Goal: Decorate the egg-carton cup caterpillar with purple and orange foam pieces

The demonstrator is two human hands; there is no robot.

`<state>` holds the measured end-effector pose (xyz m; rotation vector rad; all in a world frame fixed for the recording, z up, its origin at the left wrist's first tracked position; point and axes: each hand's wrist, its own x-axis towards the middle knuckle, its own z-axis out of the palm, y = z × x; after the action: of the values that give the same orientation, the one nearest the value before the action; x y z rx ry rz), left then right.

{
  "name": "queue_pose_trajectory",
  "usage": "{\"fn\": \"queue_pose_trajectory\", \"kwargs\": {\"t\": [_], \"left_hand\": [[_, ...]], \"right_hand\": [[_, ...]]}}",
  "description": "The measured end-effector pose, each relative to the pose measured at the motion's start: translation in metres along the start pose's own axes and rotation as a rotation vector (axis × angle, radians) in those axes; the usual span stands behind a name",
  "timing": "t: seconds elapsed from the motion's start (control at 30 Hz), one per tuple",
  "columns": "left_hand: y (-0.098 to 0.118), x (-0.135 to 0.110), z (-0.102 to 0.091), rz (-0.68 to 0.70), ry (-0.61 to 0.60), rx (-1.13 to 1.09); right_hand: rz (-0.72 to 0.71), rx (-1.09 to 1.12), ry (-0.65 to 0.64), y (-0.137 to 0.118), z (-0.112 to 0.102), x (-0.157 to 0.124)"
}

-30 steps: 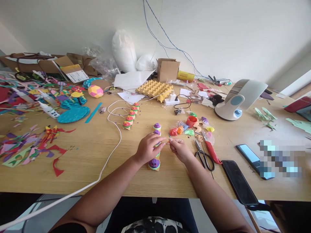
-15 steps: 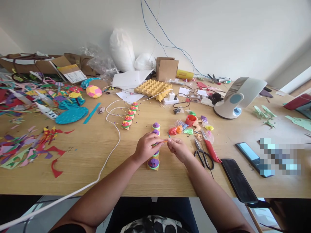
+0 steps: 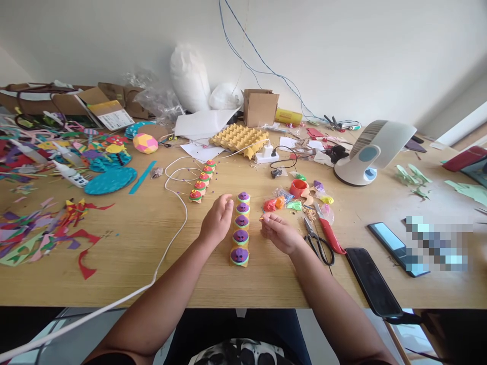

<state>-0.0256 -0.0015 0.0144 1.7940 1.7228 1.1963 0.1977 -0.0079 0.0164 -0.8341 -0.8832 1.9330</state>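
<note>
In the middle of the table stands a row of egg-carton cups (image 3: pixel 241 236) with purple tops and pale green rims; the cups have small dark dots like faces. My left hand (image 3: pixel 216 220) is just left of this row, its fingers loosely extended and partly hidden, with nothing visible in it. To the right of the row, my right hand (image 3: pixel 281 234) pinches a small orange piece (image 3: pixel 262 218) that looks like modelling clay. A second egg-carton row (image 3: pixel 203 181) with red tops and green rims lies farther back on the left.
Bags of coloured clay (image 3: pixel 279 203), a red tub (image 3: pixel 298 188), scissors (image 3: pixel 318 241), a red-handled knife (image 3: pixel 332 235) and a black phone (image 3: pixel 374 281) lie rightward. A white cable (image 3: pixel 171 233) crosses the left side. A yellow egg tray (image 3: pixel 238 138) and a fan (image 3: pixel 375 152) stand behind.
My hands have come apart from above the purple row, where a thin orange strand was between them. My left hand moved left, uncovering the cups; the orange piece stays in my right fingers.
</note>
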Motion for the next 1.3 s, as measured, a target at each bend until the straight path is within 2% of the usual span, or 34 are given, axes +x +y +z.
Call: {"fn": "queue_pose_trajectory", "kwargs": {"t": [0.07, 0.17, 0.23, 0.4, 0.53, 0.63, 0.9, 1.1, 1.3], "left_hand": [[-0.001, 0.000, 0.002, -0.098, -0.042, 0.047], [0.001, -0.003, 0.007, -0.168, -0.131, 0.035], [0.001, -0.006, 0.010, -0.187, -0.164, -0.037], [-0.004, -0.007, 0.016, -0.203, -0.153, -0.273], [-0.006, -0.003, 0.022, -0.335, -0.203, -0.422], [-0.004, -0.002, 0.024, -0.380, -0.192, -0.493], [-0.005, 0.002, 0.025, -0.389, -0.134, -0.531], [-0.013, 0.006, 0.025, -0.314, -0.047, -0.482], [-0.010, 0.005, 0.029, -0.397, -0.084, -0.621]], "right_hand": [[0.040, 0.023, -0.037, 0.002, 0.002, -0.001], [0.051, 0.068, -0.066, 0.007, 0.005, -0.002], [0.045, 0.088, -0.080, 0.010, 0.005, -0.001], [0.002, 0.108, -0.103, 0.012, 0.003, 0.002], [-0.063, 0.109, -0.109, 0.011, 0.000, 0.009], [-0.108, 0.106, -0.117, 0.011, -0.002, 0.015], [-0.164, 0.133, -0.109, 0.013, -0.006, 0.025], [-0.234, 0.121, -0.044, 0.008, -0.007, 0.025], [-0.191, 0.130, -0.031, 0.008, -0.006, 0.023]]}}
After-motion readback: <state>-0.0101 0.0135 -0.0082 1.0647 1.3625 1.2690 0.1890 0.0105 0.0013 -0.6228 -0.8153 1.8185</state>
